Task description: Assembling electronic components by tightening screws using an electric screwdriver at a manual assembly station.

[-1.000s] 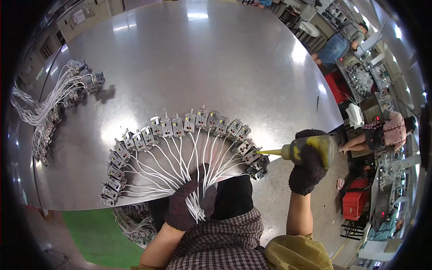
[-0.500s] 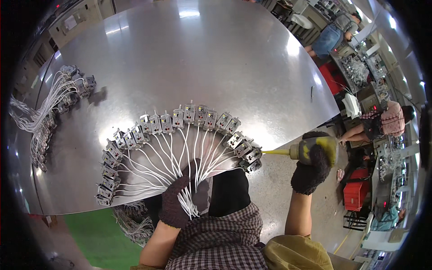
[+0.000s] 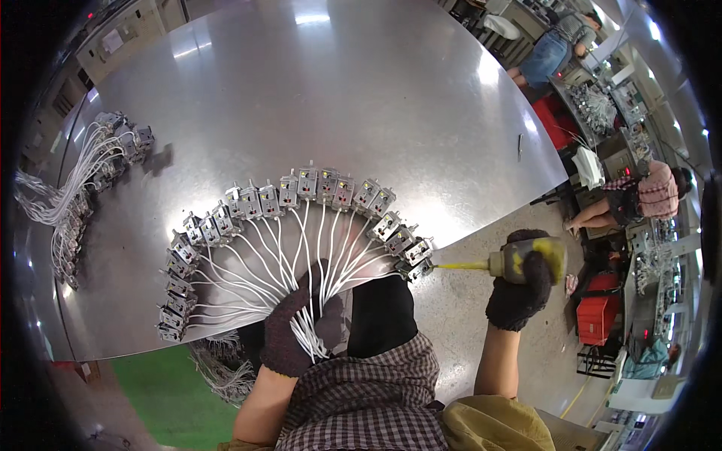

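Many small motors (image 3: pixel 323 186) lie in a fan on the table (image 3: pixel 361 83). Your left hand (image 3: pixel 297 331) grips their wires (image 3: pixel 308 278); your right hand (image 3: pixel 519 289) squeezes the bottle (image 3: pixel 519 259), its nozzle at the last motor. Next, probably the neighbour motor.

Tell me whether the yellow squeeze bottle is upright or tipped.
Tipped: the yellow squeeze bottle lies sideways in the gloved right hand, its long nozzle pointing left at the end small metal part.
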`<state>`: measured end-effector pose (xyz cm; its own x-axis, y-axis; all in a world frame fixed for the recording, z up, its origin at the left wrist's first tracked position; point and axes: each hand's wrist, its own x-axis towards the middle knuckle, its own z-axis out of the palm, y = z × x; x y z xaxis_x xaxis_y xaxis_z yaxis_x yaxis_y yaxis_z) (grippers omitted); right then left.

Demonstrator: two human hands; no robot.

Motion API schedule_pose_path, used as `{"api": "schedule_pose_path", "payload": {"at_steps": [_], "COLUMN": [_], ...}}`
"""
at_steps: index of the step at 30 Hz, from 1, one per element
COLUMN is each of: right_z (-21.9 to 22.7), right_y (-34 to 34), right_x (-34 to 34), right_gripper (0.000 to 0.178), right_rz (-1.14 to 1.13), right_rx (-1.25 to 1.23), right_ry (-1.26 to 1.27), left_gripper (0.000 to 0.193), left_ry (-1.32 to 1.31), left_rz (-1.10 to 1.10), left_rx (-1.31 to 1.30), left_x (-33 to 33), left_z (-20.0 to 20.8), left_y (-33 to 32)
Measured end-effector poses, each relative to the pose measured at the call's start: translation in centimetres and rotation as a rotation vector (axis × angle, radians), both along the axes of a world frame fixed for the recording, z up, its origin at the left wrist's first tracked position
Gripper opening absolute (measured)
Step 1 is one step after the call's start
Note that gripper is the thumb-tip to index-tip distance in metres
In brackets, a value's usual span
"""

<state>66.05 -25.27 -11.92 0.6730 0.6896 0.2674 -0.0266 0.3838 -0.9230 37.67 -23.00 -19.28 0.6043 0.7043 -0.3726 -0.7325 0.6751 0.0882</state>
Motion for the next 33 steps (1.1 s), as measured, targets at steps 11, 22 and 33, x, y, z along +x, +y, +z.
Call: {"api": "schedule_pose_path", "payload": {"at_steps": [11, 22, 33], "right_z": [0.0, 0.2, 0.8], "right_y": [0.0, -0.3, -3.1], "right_x": [-1.6, -0.1, 1.2], "right_gripper": [0.041, 0.030, 0.031], "right_rz": [-0.042, -0.056, 0.355], "right_rx": [-0.064, 0.053, 0.176], "right_ry": [-0.047, 0.567, 1.033], "left_gripper": [0.047, 0.041, 0.020], "left_ry": [0.034, 0.102, 0.019], "left_rz": [-0.036, -0.069, -0.181], "left_rx": [-0.002, 0.066, 0.031], "left_x": [0.3, 0.5, 0.3], "left_z": [1.4, 0.9, 1.9], "left_y": [0.1, 0.1, 3.2]}}
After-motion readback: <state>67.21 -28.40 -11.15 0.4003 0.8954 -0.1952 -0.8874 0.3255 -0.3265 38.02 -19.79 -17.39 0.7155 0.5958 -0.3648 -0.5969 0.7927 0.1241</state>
